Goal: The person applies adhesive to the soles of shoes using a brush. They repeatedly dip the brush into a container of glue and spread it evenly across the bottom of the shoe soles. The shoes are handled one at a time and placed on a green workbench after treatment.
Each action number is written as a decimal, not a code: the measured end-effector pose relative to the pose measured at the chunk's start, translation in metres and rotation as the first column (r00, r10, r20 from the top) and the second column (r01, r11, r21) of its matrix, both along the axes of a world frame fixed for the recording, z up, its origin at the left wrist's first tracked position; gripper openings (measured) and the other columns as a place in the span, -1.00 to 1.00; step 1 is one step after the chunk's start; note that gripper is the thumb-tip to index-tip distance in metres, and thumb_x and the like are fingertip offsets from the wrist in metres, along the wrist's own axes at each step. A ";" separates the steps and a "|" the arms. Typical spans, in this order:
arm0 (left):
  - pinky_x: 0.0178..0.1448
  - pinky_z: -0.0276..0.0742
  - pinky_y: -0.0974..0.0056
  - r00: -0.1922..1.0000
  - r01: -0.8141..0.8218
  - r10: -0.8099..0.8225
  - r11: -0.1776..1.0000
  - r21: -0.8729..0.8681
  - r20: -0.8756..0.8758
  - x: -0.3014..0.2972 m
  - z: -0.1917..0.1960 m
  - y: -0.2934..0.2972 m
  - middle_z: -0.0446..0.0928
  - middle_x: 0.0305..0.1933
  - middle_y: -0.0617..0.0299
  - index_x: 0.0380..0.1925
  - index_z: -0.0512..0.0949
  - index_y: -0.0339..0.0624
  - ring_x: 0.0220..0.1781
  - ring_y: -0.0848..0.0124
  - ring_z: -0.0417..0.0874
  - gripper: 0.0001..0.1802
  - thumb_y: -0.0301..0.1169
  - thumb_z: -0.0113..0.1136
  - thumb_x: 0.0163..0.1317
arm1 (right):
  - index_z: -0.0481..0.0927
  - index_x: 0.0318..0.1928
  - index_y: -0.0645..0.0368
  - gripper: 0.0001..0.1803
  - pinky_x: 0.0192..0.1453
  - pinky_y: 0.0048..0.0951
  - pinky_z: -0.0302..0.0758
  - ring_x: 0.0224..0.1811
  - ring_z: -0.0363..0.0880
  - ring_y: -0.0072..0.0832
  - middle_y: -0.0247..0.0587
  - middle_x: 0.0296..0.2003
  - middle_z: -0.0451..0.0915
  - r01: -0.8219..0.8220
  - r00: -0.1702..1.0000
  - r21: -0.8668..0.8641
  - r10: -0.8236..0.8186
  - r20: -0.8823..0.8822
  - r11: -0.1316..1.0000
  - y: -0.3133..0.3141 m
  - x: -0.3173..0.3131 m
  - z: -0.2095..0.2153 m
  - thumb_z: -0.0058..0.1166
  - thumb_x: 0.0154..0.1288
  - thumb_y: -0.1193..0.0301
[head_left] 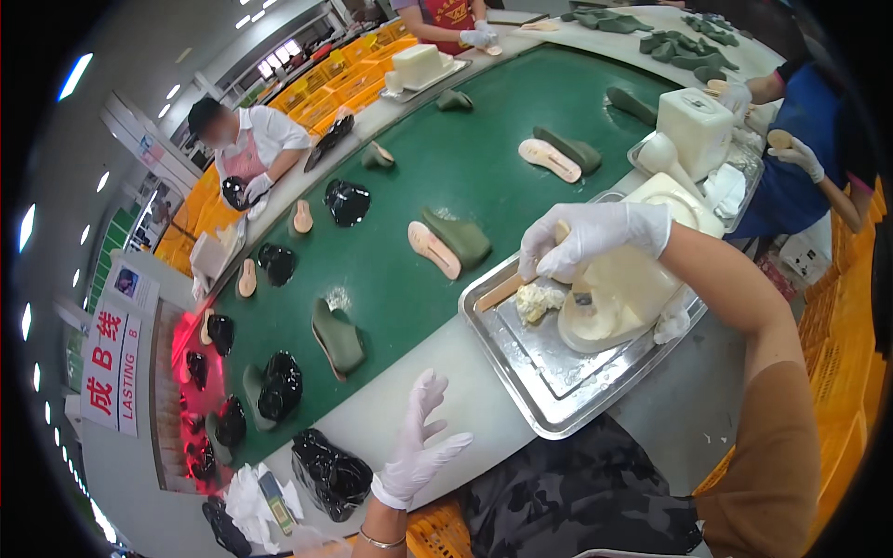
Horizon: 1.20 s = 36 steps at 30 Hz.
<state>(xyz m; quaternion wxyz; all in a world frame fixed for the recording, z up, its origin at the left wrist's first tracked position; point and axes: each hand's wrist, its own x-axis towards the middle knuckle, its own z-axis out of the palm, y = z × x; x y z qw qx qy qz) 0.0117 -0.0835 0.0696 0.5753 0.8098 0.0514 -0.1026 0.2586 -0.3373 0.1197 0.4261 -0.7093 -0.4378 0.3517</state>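
Observation:
My right hand (586,240), in a white glove, grips a wooden-handled brush (507,290) over a steel tray (549,391). The brush tip rests by a lump of pale paste (538,300) beside a cream-coloured glue container (619,293) lying in the tray. My left hand (420,445), also gloved, hovers open with fingers spread above the pale table edge (409,372), holding nothing. On the green conveyor belt (437,177) lie olive shoe uppers (458,237) and tan insoles (433,249).
Black shoe parts (346,200) and more olive uppers (337,337) ride the belt. Other workers stand at the far left (246,149), at the top (446,19) and on the right (791,158). A white tub (696,126) sits on another tray. Yellow crates (837,372) stand at right.

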 end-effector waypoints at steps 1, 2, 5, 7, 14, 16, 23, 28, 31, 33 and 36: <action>0.28 0.20 -0.01 1.000 -0.013 0.013 1.000 -0.023 -0.009 0.004 0.005 0.002 0.11 0.33 -0.03 0.34 -0.12 -0.18 0.37 0.13 0.13 0.09 -0.26 0.41 -0.09 | 0.60 -0.19 0.20 -0.70 -0.22 -0.63 0.40 -0.37 0.45 -0.69 -0.39 -0.39 0.57 0.007 1.000 -0.015 -0.007 0.008 1.000 0.000 -0.001 0.001 0.09 0.17 0.24; 0.28 0.20 -0.01 1.000 0.014 -0.014 1.000 -0.017 0.011 0.010 0.004 0.003 0.10 0.34 -0.03 0.35 -0.14 -0.15 0.37 0.12 0.13 0.12 -0.24 0.42 -0.12 | 0.59 -0.14 0.17 -0.66 -0.27 -0.63 0.37 -0.41 0.42 -0.70 -0.40 -0.45 0.53 0.006 1.000 0.029 -0.006 0.008 1.000 -0.002 0.002 -0.005 0.12 0.16 0.22; 0.29 0.18 -0.01 0.995 0.069 -0.070 0.998 0.010 0.067 0.035 0.022 0.001 0.06 0.36 -0.04 0.35 -0.14 -0.11 0.38 0.09 0.10 0.16 -0.23 0.44 -0.18 | 0.56 -0.07 0.14 -0.63 -0.32 -0.61 0.33 -0.45 0.36 -0.71 -0.44 -0.51 0.47 0.036 0.999 0.069 -0.036 0.001 0.997 -0.006 0.003 -0.004 0.14 0.15 0.23; 0.31 0.13 -0.04 0.992 0.040 -0.036 0.999 -0.027 0.119 0.054 0.034 0.000 0.03 0.38 -0.03 0.35 -0.14 -0.08 0.39 0.04 0.06 0.19 -0.24 0.45 -0.23 | 0.47 0.04 0.15 -0.54 -0.33 -0.63 0.30 -0.47 0.31 -0.73 -0.48 -0.56 0.41 0.055 0.998 0.148 -0.056 0.008 0.987 -0.006 0.006 -0.004 0.16 0.12 0.27; 0.37 -0.07 -0.11 0.971 -0.009 0.013 1.000 -0.017 0.240 0.125 0.065 -0.016 -0.12 0.43 0.00 0.35 -0.13 -0.07 0.45 -0.01 -0.15 0.15 -0.36 0.36 -0.26 | 0.04 0.35 0.11 -0.05 -0.38 -0.73 0.21 -0.52 0.27 -0.79 -0.55 -0.60 0.30 0.229 0.972 0.227 -0.209 -0.112 0.946 -0.003 0.006 0.001 0.24 -0.08 0.45; 0.37 -0.05 -0.09 0.962 0.033 -0.030 0.999 -0.006 0.271 0.144 0.065 -0.024 -0.10 0.41 0.00 0.34 -0.10 -0.11 0.45 0.05 -0.13 0.16 -0.32 0.43 -0.26 | 0.03 0.34 0.17 -0.11 -0.39 -0.70 0.28 -0.50 0.32 -0.76 -0.50 -0.59 0.36 0.214 0.977 0.291 -0.202 -0.070 0.932 -0.007 0.005 0.001 0.22 0.00 0.47; 0.38 -0.06 -0.01 0.942 0.139 -0.135 0.990 0.008 0.308 0.172 0.048 -0.044 -0.05 0.36 0.08 0.30 -0.03 -0.11 0.43 0.18 -0.08 0.17 -0.28 0.52 -0.31 | -0.20 0.35 0.31 0.08 -0.37 -0.64 0.38 -0.50 0.41 -0.66 -0.36 -0.57 0.42 0.131 0.987 0.274 -0.100 -0.124 0.953 -0.001 0.007 -0.008 0.31 -0.05 0.48; 0.38 -0.17 -0.12 0.954 0.170 -0.163 0.986 -0.006 0.251 0.178 0.045 -0.047 -0.08 0.37 0.08 0.32 -0.09 -0.08 0.45 0.17 -0.13 0.23 -0.22 0.53 -0.33 | -0.22 0.39 0.14 0.22 -0.44 -0.69 0.27 -0.56 0.27 -0.74 -0.48 -0.62 0.30 0.159 0.981 0.271 -0.121 -0.151 0.949 0.002 0.003 -0.006 0.40 -0.20 0.45; 0.38 -0.21 -0.15 0.957 0.178 -0.171 0.984 -0.008 0.234 0.178 0.044 -0.049 -0.10 0.39 0.08 0.32 -0.11 -0.08 0.46 0.16 -0.16 0.27 -0.15 0.53 -0.35 | -0.22 0.39 0.13 0.21 -0.45 -0.68 0.28 -0.56 0.27 -0.75 -0.48 -0.62 0.30 0.162 0.983 0.255 -0.132 -0.132 0.953 0.002 0.005 -0.008 0.38 -0.18 0.50; 0.38 -0.21 -0.16 0.957 0.182 -0.177 0.983 -0.001 0.231 0.177 0.044 -0.051 -0.12 0.40 0.08 0.33 -0.12 -0.07 0.46 0.15 -0.17 0.28 -0.11 0.53 -0.36 | -0.22 0.39 0.13 0.20 -0.45 -0.68 0.29 -0.57 0.28 -0.75 -0.49 -0.62 0.30 0.169 0.983 0.230 -0.146 -0.115 0.958 0.002 0.002 -0.004 0.38 -0.18 0.52; 0.38 -0.17 -0.16 0.957 0.175 -0.176 0.984 0.027 0.231 0.174 0.045 -0.053 -0.11 0.40 0.10 0.33 -0.12 -0.07 0.46 0.15 -0.16 0.29 -0.07 0.52 -0.37 | -0.23 0.39 0.12 0.20 -0.44 -0.67 0.30 -0.56 0.29 -0.75 -0.48 -0.62 0.32 0.161 0.986 0.234 -0.145 -0.085 0.959 0.003 0.005 -0.009 0.37 -0.16 0.52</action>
